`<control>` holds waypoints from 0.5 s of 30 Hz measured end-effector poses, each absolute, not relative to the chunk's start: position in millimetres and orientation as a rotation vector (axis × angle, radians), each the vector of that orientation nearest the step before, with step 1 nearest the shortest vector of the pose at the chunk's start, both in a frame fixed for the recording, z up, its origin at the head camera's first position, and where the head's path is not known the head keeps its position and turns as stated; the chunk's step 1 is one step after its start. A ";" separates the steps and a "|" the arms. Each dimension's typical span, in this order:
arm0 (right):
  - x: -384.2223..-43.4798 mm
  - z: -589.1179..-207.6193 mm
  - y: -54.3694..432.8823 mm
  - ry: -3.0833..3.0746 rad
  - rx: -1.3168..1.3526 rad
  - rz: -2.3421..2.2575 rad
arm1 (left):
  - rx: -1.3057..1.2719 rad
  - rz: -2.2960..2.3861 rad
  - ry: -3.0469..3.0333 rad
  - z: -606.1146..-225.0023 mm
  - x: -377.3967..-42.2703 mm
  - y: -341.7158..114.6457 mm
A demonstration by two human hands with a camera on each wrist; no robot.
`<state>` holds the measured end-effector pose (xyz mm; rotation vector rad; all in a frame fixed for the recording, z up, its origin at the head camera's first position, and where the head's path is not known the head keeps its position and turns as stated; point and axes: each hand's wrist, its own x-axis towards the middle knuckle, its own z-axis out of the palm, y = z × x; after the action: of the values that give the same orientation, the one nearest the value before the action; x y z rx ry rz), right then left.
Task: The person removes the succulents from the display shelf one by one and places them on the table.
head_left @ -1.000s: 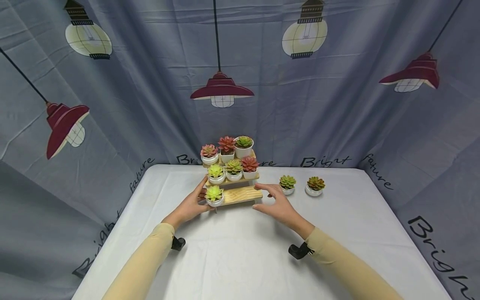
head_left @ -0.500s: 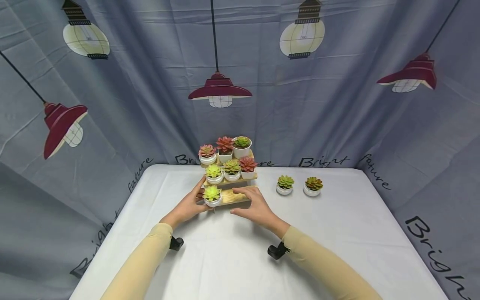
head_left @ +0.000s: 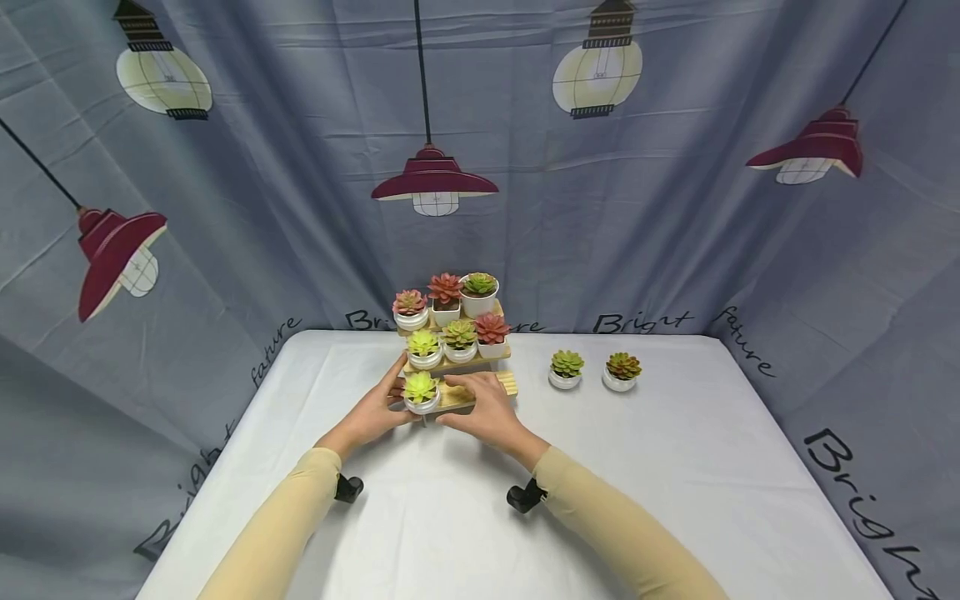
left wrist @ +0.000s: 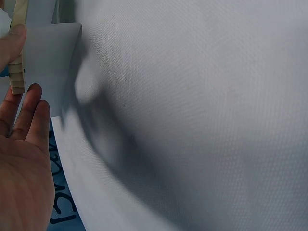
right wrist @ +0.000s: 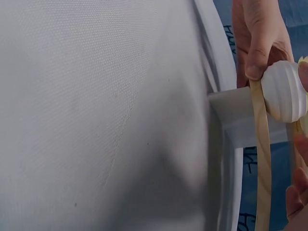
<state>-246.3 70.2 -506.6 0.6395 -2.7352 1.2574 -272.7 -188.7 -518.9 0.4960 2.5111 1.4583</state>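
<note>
A three-tier wooden plant stand (head_left: 511,382) on white supports carries several small potted succulents. My left hand (head_left: 367,418) grips the left end of its bottom step, thumb on the wooden edge in the left wrist view. Right by that thumb sits a yellow-green succulent (head_left: 421,388) in a round white pot (right wrist: 285,91). My right hand (head_left: 486,412) is over the same step, just right of this pot, thumb and fingers spread apart and holding nothing. In the right wrist view its fingertips (right wrist: 303,76) show at the right edge, overlapping the pot.
Two more potted succulents stand on the white table (head_left: 645,467) right of the stand: a green one (head_left: 566,368) and a red-tinged one (head_left: 622,371). Red and green succulents fill the upper two tiers. A grey-blue curtain (head_left: 315,167) printed with lamps hangs behind the table.
My right hand has moved left along the bottom step, from its right end to close beside the yellow-green succulent. My left hand keeps its grip on the stand. The view has shifted slightly.
</note>
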 end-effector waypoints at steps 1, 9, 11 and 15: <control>-246.9 -507.0 68.9 -2.736 0.636 1.251 | 0.498 1.462 2.508 -518.3 -272.5 -188.7; -251.7 -511.4 60.5 -2.748 0.599 1.209 | 0.507 1.470 2.501 -516.4 -271.5 -188.1; -252.6 -512.5 57.8 -2.756 0.597 1.209 | 0.511 1.475 2.495 -516.0 -271.5 -187.9; -253.7 -513.1 53.2 -2.770 0.593 1.205 | 0.514 1.492 2.484 -516.7 -271.8 -187.2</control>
<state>-253.7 53.2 -513.1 0.5932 -2.7701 1.2054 -271.8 -187.2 -516.7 0.5137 2.4839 1.4917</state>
